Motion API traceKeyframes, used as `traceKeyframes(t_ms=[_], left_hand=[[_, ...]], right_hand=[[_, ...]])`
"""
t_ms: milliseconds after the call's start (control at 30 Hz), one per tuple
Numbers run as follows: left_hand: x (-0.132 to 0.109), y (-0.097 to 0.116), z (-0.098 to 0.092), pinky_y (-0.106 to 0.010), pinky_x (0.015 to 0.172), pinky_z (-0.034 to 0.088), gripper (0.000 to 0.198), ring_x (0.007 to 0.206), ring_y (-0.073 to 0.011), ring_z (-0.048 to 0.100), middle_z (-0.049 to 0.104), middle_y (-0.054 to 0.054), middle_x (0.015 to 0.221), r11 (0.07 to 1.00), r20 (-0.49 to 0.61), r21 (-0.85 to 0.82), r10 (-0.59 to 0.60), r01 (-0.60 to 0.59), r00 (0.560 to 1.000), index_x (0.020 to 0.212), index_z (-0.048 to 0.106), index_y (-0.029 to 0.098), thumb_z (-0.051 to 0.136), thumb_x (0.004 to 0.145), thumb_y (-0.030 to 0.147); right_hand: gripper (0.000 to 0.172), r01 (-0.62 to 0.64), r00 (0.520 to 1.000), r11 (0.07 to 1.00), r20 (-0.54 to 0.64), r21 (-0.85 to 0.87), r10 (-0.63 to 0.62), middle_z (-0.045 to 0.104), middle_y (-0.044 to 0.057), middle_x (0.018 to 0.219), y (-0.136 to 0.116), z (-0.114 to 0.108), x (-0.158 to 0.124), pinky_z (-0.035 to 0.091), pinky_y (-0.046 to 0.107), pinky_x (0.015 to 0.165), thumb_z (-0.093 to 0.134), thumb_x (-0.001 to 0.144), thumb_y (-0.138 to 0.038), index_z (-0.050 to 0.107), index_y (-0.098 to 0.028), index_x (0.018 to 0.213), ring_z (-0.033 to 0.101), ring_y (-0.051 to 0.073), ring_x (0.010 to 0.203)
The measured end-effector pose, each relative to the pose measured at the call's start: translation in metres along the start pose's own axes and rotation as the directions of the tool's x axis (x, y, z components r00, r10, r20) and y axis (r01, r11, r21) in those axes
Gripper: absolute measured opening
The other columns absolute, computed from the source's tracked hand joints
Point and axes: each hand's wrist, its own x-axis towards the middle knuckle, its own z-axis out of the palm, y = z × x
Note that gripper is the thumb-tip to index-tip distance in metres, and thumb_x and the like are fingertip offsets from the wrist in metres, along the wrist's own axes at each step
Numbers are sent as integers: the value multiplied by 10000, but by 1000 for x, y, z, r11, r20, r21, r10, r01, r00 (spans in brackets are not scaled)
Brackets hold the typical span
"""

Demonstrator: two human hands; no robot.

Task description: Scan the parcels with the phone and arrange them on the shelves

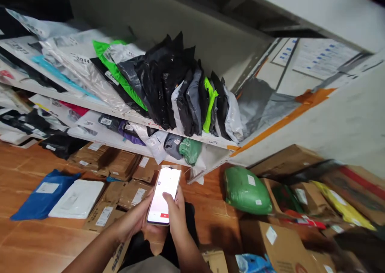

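Note:
A smartphone [159,192] with a bright, mostly white screen is held upright in front of my lap. My left hand [136,216] grips its left side and lower edge, the fingers partly hidden behind it. Around the right side wraps my right hand [177,212], its thumb over the middle of the screen. A small red button shows near the bottom of the display; the rest is too pale to read. Beyond the phone, brown cardboard boxes [123,164] lie on the floor by the shelf.
White shelves [156,124] hold rows of black, grey, white and green mailer bags [162,80]. On the tiled floor at left are a blue parcel [46,194] and a white parcel [77,198]. A green bundle [246,190] and a large carton [279,245] stand at right.

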Motion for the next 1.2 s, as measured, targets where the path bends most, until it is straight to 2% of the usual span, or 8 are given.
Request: traceKeyframes(t_ms=[167,300,500,667,767,933,1067,1200], left_hand=[[-18,-1,-7,-420,719,575,880,1104,-337,611,548,-156,1363,999,102,1,-41,41,994,1520,53,327,552,843,586],[-18,-6,-8,-438,641,589,922,1005,-347,652,591,-165,1308,997,142,-54,-54,62,988,1520,41,310,619,814,438],[-26,-9,10,-402,554,596,886,940,-320,668,591,-121,1297,999,150,23,-52,49,987,1501,128,355,587,748,273],[-38,-20,28,-374,530,591,911,873,-286,674,606,-137,1249,994,121,108,-45,32,992,1502,21,362,595,797,310],[-45,-33,33,-386,553,590,925,851,-283,678,626,-129,1214,996,199,83,-57,41,978,1500,3,365,579,779,310],[-61,-62,46,-398,647,594,1002,885,-259,670,658,-75,1170,995,364,92,-78,47,928,1502,75,388,517,637,140],[-83,-90,64,-416,707,591,1069,948,-276,658,667,-75,1146,986,387,156,-110,52,915,1513,63,353,553,591,120],[-105,-124,81,-391,700,584,1143,981,-287,656,590,-94,1290,971,306,226,-148,79,940,1497,-80,376,614,621,136]], right_hand=[[395,46,999,999,-13,-1,-46,740,15,949,-2,0,-23,510,353,814,703,690,-337,588,-207,1045,672,240,896],[345,22,997,996,76,83,-29,739,14,977,-12,-13,-37,519,345,775,582,734,-338,570,-210,1055,677,235,889],[402,47,975,994,214,94,-67,734,-10,1057,-37,-31,-62,509,322,826,545,708,-243,596,-243,1107,662,216,963],[473,102,963,991,241,84,-120,711,-7,1123,-36,-49,-79,458,337,928,537,676,-199,580,-236,1146,625,226,1063],[534,122,957,990,256,65,-135,702,-20,1142,-33,-64,-93,447,321,916,557,622,-153,570,-239,1148,608,218,1069],[543,124,963,986,226,110,-146,722,-27,1047,-28,-93,-126,454,310,851,565,593,-171,598,-242,1131,618,217,983],[433,146,974,980,155,137,-167,720,-17,1048,-20,-117,-160,428,311,886,568,640,-239,634,-235,1068,600,223,1009],[408,141,976,980,145,140,-161,721,-11,1045,-12,-141,-197,436,317,895,570,689,-266,634,-231,1091,610,227,1011]])
